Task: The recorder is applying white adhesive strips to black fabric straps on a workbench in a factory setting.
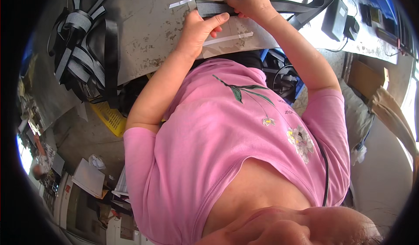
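A flat black and grey strap lies across the worktop, its cut end toward the left. My left hand holds that end, with the thumb stretched along the strap's lower edge and the other fingers partly curled. Farther along, my right hand is closed on the strap, fingers bent down onto it; what lies under the fingertips is hidden. From there the strap runs right and loops back on itself. One thin white strip lies beyond the strap, partly behind my right hand. Another white strip lies nearer me.
A tangled bundle of similar straps hangs over the left part of the worn metal worktop. A black power adapter with a cable sits on the right. Below the worktop are a yellow crate and a blue bin.
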The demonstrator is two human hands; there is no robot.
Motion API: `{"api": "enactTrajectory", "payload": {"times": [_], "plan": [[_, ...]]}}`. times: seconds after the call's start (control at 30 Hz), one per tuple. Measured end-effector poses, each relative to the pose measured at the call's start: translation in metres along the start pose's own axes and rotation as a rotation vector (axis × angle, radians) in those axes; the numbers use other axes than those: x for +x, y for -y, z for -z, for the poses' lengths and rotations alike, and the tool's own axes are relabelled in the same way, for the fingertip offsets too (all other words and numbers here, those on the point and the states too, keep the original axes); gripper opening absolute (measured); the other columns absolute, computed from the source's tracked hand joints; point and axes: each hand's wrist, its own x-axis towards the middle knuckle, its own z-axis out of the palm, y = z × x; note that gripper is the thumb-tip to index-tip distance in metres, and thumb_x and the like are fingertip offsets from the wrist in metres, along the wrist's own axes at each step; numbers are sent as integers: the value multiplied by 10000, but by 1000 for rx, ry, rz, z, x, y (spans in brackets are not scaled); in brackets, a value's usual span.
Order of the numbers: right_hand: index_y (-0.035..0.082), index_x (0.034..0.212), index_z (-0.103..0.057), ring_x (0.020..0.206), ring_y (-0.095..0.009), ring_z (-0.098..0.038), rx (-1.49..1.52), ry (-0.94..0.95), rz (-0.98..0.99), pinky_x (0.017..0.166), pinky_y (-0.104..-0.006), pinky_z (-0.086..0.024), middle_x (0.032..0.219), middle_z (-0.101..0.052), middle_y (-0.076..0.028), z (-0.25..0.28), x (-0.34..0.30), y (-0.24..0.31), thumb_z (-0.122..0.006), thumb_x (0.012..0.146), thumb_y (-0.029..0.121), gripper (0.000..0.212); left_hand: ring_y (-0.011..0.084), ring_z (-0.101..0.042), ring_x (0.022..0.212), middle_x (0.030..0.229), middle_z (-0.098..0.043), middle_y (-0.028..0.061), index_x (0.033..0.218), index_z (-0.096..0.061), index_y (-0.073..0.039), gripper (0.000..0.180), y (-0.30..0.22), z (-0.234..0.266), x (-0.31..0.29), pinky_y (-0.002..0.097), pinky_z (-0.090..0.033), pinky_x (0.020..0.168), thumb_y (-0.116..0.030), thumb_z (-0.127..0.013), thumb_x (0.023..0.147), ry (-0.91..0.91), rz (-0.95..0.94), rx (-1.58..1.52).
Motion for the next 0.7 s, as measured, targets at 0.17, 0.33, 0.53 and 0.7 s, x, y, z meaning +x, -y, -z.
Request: {"api": "enactTrajectory", "payload": {"times": [0.17, 0.33, 0.53, 0.7], "plan": [[57, 861, -612, 563, -188, -644, -3, -80, 75, 622, -318, -512, 580, -628, -49, 1, -3, -1, -536, 794, 263, 230, 80, -522, 595, 722, -582, 7, 886, -601, -16, 286, 10, -11, 2, 208, -413, 506, -240, -726, 759, -46, -21, -145], [66, 851, -608, 576, -205, -646, -22, -102, 82, 633, -333, -510, 583, -628, -59, 2, -3, -1, -529, 795, 254, 211, 81, -514, 630, 802, -570, 11, 910, -588, -33, 261, 9, -21, 1, 215, -397, 536, -229, -703, 782, -48, -10, 15], [53, 946, -597, 553, -225, -628, 114, -4, 69, 637, -336, -510, 622, -630, -88, 12, -5, -2, -529, 811, 194, 207, 151, -531, 648, 881, -518, 102, 1134, -519, 30, 465, 28, -29, 9, 285, -451, 593, -182, -688, 757, -198, -453, 825], [43, 1105, -507, 515, -193, -579, 706, -69, -76, 491, -288, -482, 646, -590, -62, 43, -28, -14, -581, 872, 218, 301, 263, -563, 695, 916, -497, 151, 1270, -406, 70, 640, 31, -38, 8, 342, -482, 652, -184, -679, 750, -204, -478, 1069]]}}
